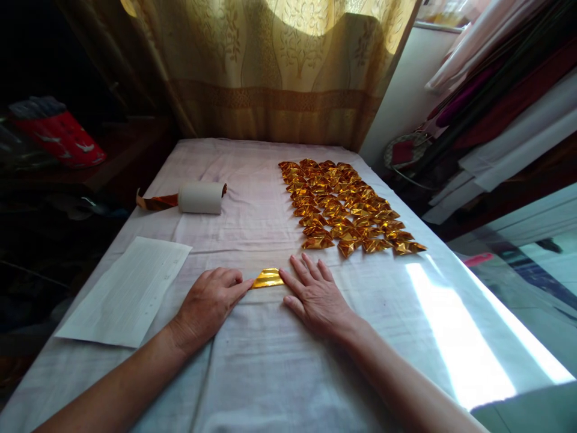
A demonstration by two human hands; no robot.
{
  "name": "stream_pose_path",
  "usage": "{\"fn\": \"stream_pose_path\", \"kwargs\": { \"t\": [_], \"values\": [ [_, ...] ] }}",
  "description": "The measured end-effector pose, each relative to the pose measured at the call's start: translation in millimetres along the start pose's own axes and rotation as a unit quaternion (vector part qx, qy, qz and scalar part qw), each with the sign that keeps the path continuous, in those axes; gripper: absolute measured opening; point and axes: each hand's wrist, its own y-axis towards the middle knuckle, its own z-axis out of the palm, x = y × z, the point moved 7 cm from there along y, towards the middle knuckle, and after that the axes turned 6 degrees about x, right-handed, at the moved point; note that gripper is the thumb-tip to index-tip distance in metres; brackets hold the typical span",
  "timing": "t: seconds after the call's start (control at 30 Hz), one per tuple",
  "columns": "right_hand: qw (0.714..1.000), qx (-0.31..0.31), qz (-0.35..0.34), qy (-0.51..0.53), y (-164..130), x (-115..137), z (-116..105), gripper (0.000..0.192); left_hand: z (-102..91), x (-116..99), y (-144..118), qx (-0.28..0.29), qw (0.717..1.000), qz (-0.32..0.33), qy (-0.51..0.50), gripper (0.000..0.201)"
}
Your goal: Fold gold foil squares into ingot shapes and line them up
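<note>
A small piece of gold foil paper (267,278) lies flat on the white cloth (252,361) between my two hands. My left hand (210,304) rests palm down, its fingertips touching the foil's left end. My right hand (315,294) lies flat with fingers spread, its index finger at the foil's right end. Neither hand grips the foil. Beyond my right hand, several folded gold foil pieces (342,204) lie in rows.
A white roll with a gold foil tail (198,197) lies at the left back. A sheet of white paper (128,291) sits at the front left. A patterned curtain (279,66) hangs behind; stacked fabrics (505,102) fill the right side.
</note>
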Motion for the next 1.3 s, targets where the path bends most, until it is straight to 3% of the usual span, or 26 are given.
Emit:
{"fn": "stream_pose_path", "kwargs": {
  "t": [0.13,0.3,0.4,0.63,0.8,0.93,1.03,1.13,1.23,1.3],
  "values": [
    [1.0,-0.023,0.003,0.008,0.7,3.0,-1.3,0.053,-4.3,-2.2,10.2,0.048,0.999,-0.003,-0.002,0.02],
    [0.996,-0.088,0.006,0.021,-2.8,5.5,-5.6,0.048,3.6,-5.5,40.0,0.095,0.99,-0.099,-0.032,0.024],
    [0.993,-0.11,0.0,0.034,-5.0,5.6,-8.3,0.046,8.7,-12.8,52.2,0.099,0.989,-0.102,-0.048,0.022],
    [0.98,-0.169,-0.004,0.104,-7.3,-1.7,-12.3,0.038,5.2,-17.9,58.3,0.07,0.992,-0.089,-0.062,0.016],
    [0.965,-0.229,-0.025,0.122,-11.0,-3.9,-17.2,0.011,4.0,-24.7,59.7,0.07,0.994,-0.062,-0.049,0.008],
    [0.955,-0.275,-0.033,0.108,-15.7,-0.9,-25.4,0.017,3.3,-34.0,57.9,0.055,0.997,-0.027,-0.041,0.023],
    [0.949,-0.295,-0.036,0.102,-18.2,1.5,-29.9,0.018,0.5,-38.2,57.0,0.025,0.997,0.001,-0.075,0.02],
    [0.954,-0.277,-0.056,0.101,-17.0,4.3,-28.9,0.019,-3.7,-34.3,56.7,-0.013,0.989,0.013,-0.145,0.018],
    [0.96,-0.255,-0.061,0.093,-14.8,2.7,-25.8,0.035,-7.5,-25.0,54.1,-0.057,0.976,0.025,-0.209,0.019],
    [0.96,-0.263,-0.058,0.081,-14.9,0.2,-26.2,0.037,-6.7,-19.2,50.9,-0.064,0.967,0.04,-0.242,0.019]
  ]
}}
